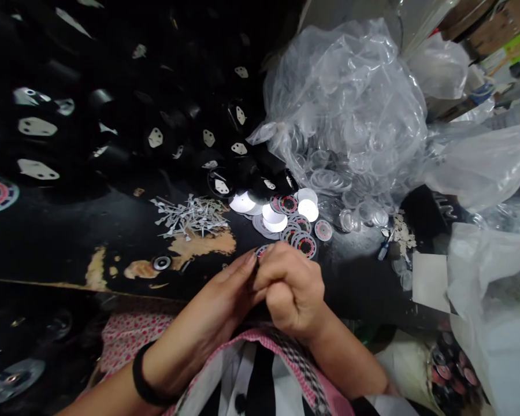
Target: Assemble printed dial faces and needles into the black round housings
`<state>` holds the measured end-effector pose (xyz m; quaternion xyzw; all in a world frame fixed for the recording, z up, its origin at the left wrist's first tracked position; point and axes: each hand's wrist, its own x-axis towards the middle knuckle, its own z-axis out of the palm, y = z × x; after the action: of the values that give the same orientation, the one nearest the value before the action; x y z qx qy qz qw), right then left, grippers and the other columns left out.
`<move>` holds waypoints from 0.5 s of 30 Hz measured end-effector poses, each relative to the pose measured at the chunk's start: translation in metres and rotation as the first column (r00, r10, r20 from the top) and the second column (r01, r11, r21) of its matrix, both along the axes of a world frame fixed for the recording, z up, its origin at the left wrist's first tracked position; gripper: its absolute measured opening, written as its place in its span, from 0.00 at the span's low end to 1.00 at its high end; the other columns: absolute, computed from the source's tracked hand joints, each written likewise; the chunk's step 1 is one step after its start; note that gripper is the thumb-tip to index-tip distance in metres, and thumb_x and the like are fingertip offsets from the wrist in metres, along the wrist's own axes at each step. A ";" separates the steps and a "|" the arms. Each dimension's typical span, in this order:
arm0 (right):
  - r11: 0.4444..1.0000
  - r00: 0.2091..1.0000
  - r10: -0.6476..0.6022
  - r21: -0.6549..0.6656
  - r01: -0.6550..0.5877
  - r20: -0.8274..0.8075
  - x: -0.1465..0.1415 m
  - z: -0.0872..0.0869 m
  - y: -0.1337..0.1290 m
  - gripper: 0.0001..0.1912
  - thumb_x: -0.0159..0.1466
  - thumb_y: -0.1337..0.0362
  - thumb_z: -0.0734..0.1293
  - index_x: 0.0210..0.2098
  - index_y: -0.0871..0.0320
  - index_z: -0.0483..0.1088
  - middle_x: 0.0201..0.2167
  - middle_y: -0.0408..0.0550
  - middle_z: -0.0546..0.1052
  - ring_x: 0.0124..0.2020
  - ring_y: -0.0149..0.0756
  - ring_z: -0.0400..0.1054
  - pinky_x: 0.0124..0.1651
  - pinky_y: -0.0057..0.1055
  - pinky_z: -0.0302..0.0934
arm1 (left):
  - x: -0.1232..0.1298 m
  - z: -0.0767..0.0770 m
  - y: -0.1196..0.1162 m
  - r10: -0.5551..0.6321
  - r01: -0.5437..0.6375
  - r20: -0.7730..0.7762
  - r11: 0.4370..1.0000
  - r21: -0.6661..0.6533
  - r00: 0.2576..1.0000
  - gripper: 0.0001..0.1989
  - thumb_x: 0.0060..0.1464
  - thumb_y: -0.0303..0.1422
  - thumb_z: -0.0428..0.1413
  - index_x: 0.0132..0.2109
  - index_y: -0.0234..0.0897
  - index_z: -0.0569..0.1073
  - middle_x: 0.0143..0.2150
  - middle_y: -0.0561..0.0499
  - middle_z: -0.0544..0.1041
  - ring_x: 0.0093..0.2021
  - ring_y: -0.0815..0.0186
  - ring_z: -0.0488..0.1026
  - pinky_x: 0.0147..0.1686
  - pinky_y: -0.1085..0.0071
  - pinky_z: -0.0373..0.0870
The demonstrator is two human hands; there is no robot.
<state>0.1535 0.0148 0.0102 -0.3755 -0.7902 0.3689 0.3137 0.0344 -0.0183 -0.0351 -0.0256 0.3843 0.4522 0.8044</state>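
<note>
My left hand [231,290] and my right hand [292,286] meet in front of my chest at the table's near edge. The right one is curled into a fist, its fingertips pressed against the fingers of the left. Whatever lies between them is hidden. Just above the fingers shows the rim of a printed dial disc [262,250]; I cannot tell if it is held or lies on the table. Beyond the hands is a pile of dial discs [305,245] with black, red and grey rings, some turned to their shiny silver backs [274,219].
Left of the discs lies a heap of small white pointers [193,216], near a round metal-and-black part [162,263]. Black housings with white plates [156,137] fill the back left. A plastic bag [346,98] spills clear discs. At right are a small screwdriver [383,250] and white card [430,280].
</note>
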 end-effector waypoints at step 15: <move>0.541 0.495 -0.794 -0.040 0.840 -0.352 0.176 -0.020 0.014 0.06 0.62 0.63 0.58 0.32 0.51 0.65 0.18 0.36 0.60 0.19 0.33 0.57 0.29 0.34 0.59 | -0.003 0.004 -0.001 -0.007 -0.003 -0.105 0.996 -0.089 0.994 0.15 0.65 0.36 0.56 0.49 0.29 0.79 0.55 0.35 0.79 0.57 0.50 0.76 0.52 0.63 0.78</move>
<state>0.3299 0.0293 -0.0102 -0.6153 -0.4759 0.1779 0.6027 0.0316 -0.0193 -0.0315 -0.0371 0.4459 0.4347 0.7816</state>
